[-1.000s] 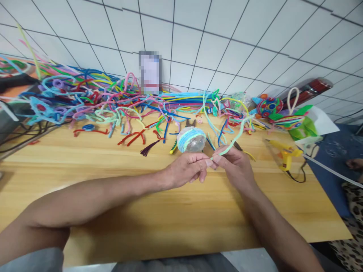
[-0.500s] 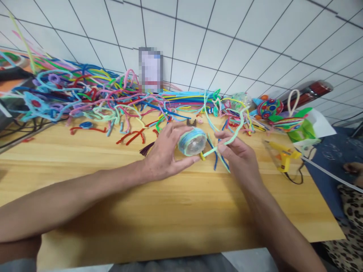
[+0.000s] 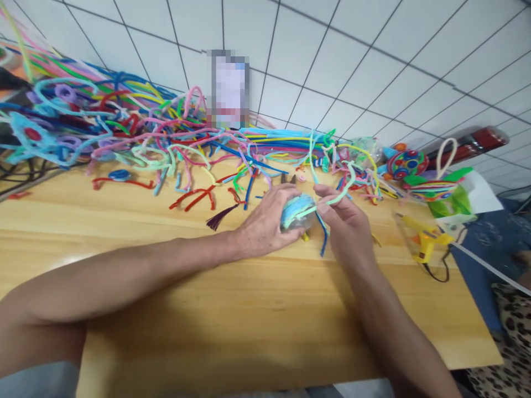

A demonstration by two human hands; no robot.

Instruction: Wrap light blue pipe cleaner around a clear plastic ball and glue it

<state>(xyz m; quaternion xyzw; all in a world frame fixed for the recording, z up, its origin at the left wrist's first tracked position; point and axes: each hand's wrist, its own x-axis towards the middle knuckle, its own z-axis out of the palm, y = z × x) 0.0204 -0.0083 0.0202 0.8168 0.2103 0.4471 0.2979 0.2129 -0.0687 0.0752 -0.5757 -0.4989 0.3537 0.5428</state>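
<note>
My left hand [image 3: 267, 224] is wrapped round a clear plastic ball [image 3: 299, 222] with blue and green pipe cleaners wound about it. Between the thumb and fingers of my right hand [image 3: 342, 221] is a pale green pipe cleaner [image 3: 347, 188]. One end of it lies across the ball's face; the other curls up beyond my fingers. Beneath my hands, a blue pipe cleaner [image 3: 323, 237] rests on the table. A dark red tassel [image 3: 222, 216] lies left of the ball.
Tangled pipe cleaners [image 3: 136, 127] fill the table's back and left. A yellow glue gun [image 3: 425, 237] with a cord lies at right, near colourful finished ornaments [image 3: 409, 164]. A blurred upright screen [image 3: 230, 91] leans on the tiled wall. Another person's leopard-print clothing [image 3: 514, 315] shows at right.
The ball has turned and tilted in my left hand, which moved right towards my right hand. The pale green pipe cleaner's end now lies against the ball. The view has shifted slightly.
</note>
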